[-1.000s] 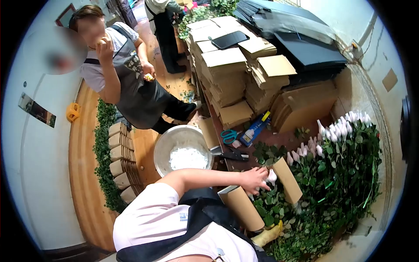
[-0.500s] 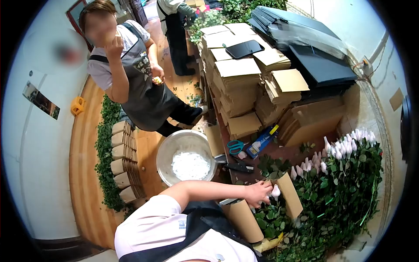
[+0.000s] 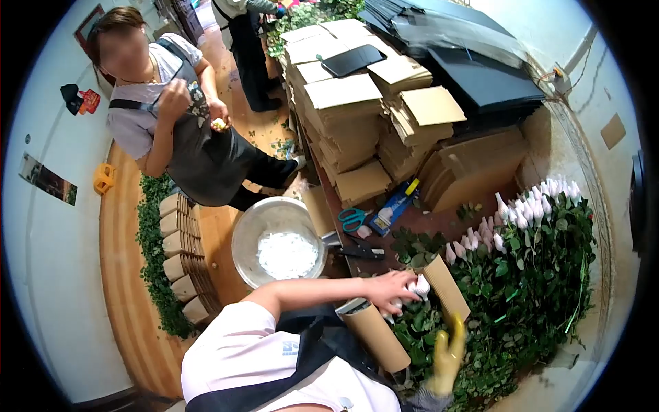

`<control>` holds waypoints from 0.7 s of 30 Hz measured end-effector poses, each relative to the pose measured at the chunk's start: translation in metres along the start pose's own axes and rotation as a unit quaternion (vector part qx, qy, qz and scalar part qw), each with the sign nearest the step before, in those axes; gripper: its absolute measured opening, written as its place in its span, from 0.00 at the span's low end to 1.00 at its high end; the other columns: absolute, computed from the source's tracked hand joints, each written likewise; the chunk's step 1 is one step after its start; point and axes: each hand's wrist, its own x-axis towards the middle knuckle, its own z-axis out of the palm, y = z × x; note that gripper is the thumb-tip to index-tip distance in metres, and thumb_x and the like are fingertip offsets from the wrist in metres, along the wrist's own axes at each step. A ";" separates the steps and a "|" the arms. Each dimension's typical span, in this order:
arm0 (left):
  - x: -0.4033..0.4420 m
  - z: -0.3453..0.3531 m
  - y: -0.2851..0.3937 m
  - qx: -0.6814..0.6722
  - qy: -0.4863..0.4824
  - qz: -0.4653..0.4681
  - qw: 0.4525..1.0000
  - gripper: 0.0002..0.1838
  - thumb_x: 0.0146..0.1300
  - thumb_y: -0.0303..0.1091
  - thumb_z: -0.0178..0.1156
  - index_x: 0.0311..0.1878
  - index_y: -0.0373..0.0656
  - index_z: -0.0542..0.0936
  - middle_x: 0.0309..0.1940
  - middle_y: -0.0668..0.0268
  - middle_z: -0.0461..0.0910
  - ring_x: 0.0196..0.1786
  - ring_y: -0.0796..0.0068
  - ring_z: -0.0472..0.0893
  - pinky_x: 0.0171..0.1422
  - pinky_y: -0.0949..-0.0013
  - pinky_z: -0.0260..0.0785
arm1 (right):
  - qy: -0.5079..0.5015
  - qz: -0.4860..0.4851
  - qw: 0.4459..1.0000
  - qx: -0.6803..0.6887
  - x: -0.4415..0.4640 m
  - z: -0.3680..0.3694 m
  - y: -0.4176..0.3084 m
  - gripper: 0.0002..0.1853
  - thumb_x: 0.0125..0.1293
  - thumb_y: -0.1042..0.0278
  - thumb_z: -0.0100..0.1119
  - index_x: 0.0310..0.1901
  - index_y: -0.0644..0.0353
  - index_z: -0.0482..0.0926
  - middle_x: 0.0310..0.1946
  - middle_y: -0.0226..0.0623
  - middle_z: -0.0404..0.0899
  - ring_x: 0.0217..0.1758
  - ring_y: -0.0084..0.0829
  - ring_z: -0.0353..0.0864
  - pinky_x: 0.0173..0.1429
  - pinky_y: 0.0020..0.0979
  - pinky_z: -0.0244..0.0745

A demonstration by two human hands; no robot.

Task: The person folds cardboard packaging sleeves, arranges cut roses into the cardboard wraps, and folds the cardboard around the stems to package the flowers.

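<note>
My bare left hand (image 3: 391, 290) reaches across with curved fingers around a few white rosebuds (image 3: 421, 287), which look sleeved in pale netting. Their green leafy stems (image 3: 419, 326) lie between a curled brown cardboard sheet (image 3: 377, 336) and a raised cardboard flap (image 3: 447, 288). On my right hand (image 3: 447, 350) is a yellow glove. It hovers over the leaves near the flap's lower end, fingers apart and slightly blurred, with nothing visible in it.
Many pale-tipped roses (image 3: 528, 213) lie in rows at right. Cardboard stacks (image 3: 343, 103) carry a phone (image 3: 353, 60). Teal scissors (image 3: 353, 220) lie near a metal bowl (image 3: 240, 250) of white pieces. A co-worker (image 3: 199, 151) stands beyond; wrapped bundles (image 3: 182, 254) line the floor.
My gloved right hand has risen from low by the cardboard to beside the flap, its fingers parting. More rosebuds show at my left hand. The view has shifted slightly; the co-worker's raised hand is lower.
</note>
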 end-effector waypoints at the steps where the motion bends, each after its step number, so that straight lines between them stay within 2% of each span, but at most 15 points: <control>1: -0.004 -0.005 -0.001 -0.005 0.030 0.014 0.999 0.36 0.52 0.51 0.68 0.66 0.53 0.74 0.67 0.40 0.62 0.71 0.40 0.61 0.71 0.45 0.57 | -0.081 -0.047 0.995 -0.019 0.015 0.016 -0.019 0.29 0.67 0.70 0.57 0.69 0.65 0.67 0.67 0.46 0.71 0.70 0.39 0.69 0.74 0.38 0.60; 2: -0.009 -0.014 -0.004 -0.007 0.059 0.028 0.998 0.37 0.52 0.50 0.69 0.67 0.52 0.73 0.67 0.40 0.63 0.70 0.40 0.63 0.71 0.45 0.58 | -0.150 -0.058 0.987 -0.010 0.026 0.029 -0.025 0.30 0.66 0.67 0.60 0.69 0.63 0.68 0.66 0.46 0.72 0.70 0.40 0.69 0.74 0.38 0.60; 3: -0.016 -0.027 0.000 -0.017 0.064 -0.001 0.998 0.35 0.54 0.49 0.69 0.66 0.50 0.74 0.67 0.40 0.63 0.69 0.40 0.64 0.71 0.47 0.59 | -0.210 -0.076 0.973 -0.055 0.036 0.040 -0.029 0.29 0.65 0.70 0.60 0.69 0.61 0.69 0.66 0.45 0.72 0.70 0.42 0.70 0.74 0.38 0.61; 4: -0.027 -0.026 -0.005 -0.001 0.086 -0.058 0.995 0.29 0.60 0.47 0.67 0.64 0.49 0.75 0.66 0.45 0.66 0.65 0.45 0.70 0.67 0.50 0.65 | -0.206 -0.163 0.963 -0.067 0.042 0.053 -0.021 0.28 0.63 0.71 0.62 0.66 0.63 0.71 0.60 0.53 0.75 0.63 0.50 0.75 0.67 0.40 0.69; 6: -0.038 -0.041 0.001 -0.125 0.073 -0.230 0.962 0.21 0.67 0.48 0.60 0.55 0.44 0.80 0.56 0.49 0.77 0.54 0.50 0.79 0.57 0.54 0.72 | -0.250 -0.123 0.952 -0.129 0.049 0.062 -0.003 0.23 0.62 0.73 0.63 0.60 0.60 0.77 0.53 0.48 0.82 0.55 0.44 0.82 0.60 0.36 0.76; 7: -0.039 -0.045 0.002 -0.144 0.032 -0.276 0.950 0.20 0.69 0.49 0.57 0.50 0.43 0.82 0.48 0.50 0.80 0.48 0.51 0.81 0.52 0.55 0.73 | -0.252 -0.093 0.951 -0.153 0.046 0.065 0.020 0.15 0.61 0.71 0.65 0.51 0.58 0.83 0.41 0.47 0.86 0.43 0.45 0.86 0.50 0.37 0.80; 8: -0.039 -0.046 0.003 -0.164 -0.008 -0.320 0.933 0.21 0.71 0.51 0.54 0.46 0.41 0.84 0.40 0.52 0.83 0.42 0.52 0.83 0.48 0.55 0.74 | -0.271 -0.094 0.928 -0.236 0.044 0.066 0.030 0.10 0.61 0.61 0.66 0.42 0.56 0.86 0.35 0.45 0.86 0.39 0.46 0.86 0.45 0.42 0.80; 9: -0.039 -0.036 0.003 -0.146 -0.019 -0.315 0.938 0.27 0.72 0.56 0.50 0.38 0.40 0.86 0.31 0.53 0.85 0.38 0.50 0.84 0.45 0.52 0.75 | -0.310 -0.061 0.884 -0.345 0.042 0.073 0.041 0.13 0.62 0.55 0.65 0.40 0.55 0.85 0.35 0.46 0.86 0.40 0.47 0.85 0.45 0.43 0.80; 10: -0.034 -0.034 0.008 -0.114 -0.100 -0.317 0.936 0.27 0.69 0.58 0.53 0.38 0.42 0.86 0.34 0.53 0.85 0.40 0.51 0.84 0.45 0.53 0.75 | -0.342 -0.027 0.825 -0.450 0.041 0.082 0.047 0.16 0.62 0.49 0.63 0.38 0.55 0.85 0.35 0.46 0.85 0.40 0.48 0.85 0.45 0.45 0.79; 11: -0.030 -0.032 0.012 -0.094 -0.150 -0.291 0.940 0.25 0.66 0.58 0.56 0.37 0.43 0.87 0.33 0.53 0.85 0.38 0.51 0.84 0.43 0.53 0.74 | -0.337 -0.028 0.837 -0.431 0.047 0.087 0.052 0.20 0.62 0.43 0.60 0.35 0.54 0.84 0.35 0.46 0.85 0.41 0.48 0.85 0.46 0.47 0.78; 12: -0.024 -0.030 0.017 -0.072 -0.199 -0.263 0.941 0.24 0.64 0.58 0.58 0.36 0.45 0.87 0.32 0.53 0.85 0.37 0.51 0.84 0.41 0.53 0.74 | -0.360 -0.022 0.832 -0.421 0.052 0.085 0.055 0.19 0.62 0.44 0.61 0.38 0.54 0.85 0.36 0.46 0.85 0.43 0.47 0.85 0.49 0.46 0.78; 13: -0.016 -0.035 0.023 -0.024 -0.220 -0.295 0.930 0.20 0.59 0.55 0.62 0.34 0.45 0.87 0.30 0.54 0.84 0.35 0.51 0.83 0.38 0.53 0.73 | -0.370 -0.017 0.833 -0.410 0.055 0.082 0.054 0.19 0.61 0.45 0.61 0.38 0.54 0.85 0.37 0.45 0.86 0.43 0.47 0.85 0.50 0.45 0.78; 18: -0.025 -0.009 0.002 -0.077 -0.149 -0.220 0.961 0.15 0.58 0.45 0.62 0.32 0.42 0.85 0.27 0.56 0.83 0.31 0.54 0.82 0.35 0.56 0.72 | -0.367 -0.010 0.866 -0.340 0.050 0.073 0.065 0.17 0.61 0.48 0.64 0.40 0.54 0.85 0.38 0.43 0.86 0.43 0.47 0.85 0.51 0.45 0.78; 20: -0.033 -0.010 0.004 -0.247 -0.069 -0.218 0.942 0.10 0.59 0.37 0.60 0.32 0.40 0.83 0.24 0.59 0.82 0.28 0.64 0.81 0.34 0.59 0.71 | -0.333 -0.029 0.867 -0.369 0.044 0.079 0.075 0.16 0.60 0.50 0.65 0.39 0.54 0.85 0.37 0.42 0.86 0.42 0.47 0.85 0.50 0.45 0.78; 21: -0.034 -0.012 0.003 -0.245 -0.071 -0.217 0.942 0.10 0.59 0.37 0.60 0.32 0.40 0.83 0.24 0.59 0.82 0.28 0.64 0.81 0.34 0.59 0.71 | -0.318 -0.034 0.857 -0.403 0.043 0.085 0.082 0.15 0.59 0.51 0.65 0.37 0.53 0.84 0.36 0.41 0.86 0.41 0.45 0.85 0.48 0.44 0.78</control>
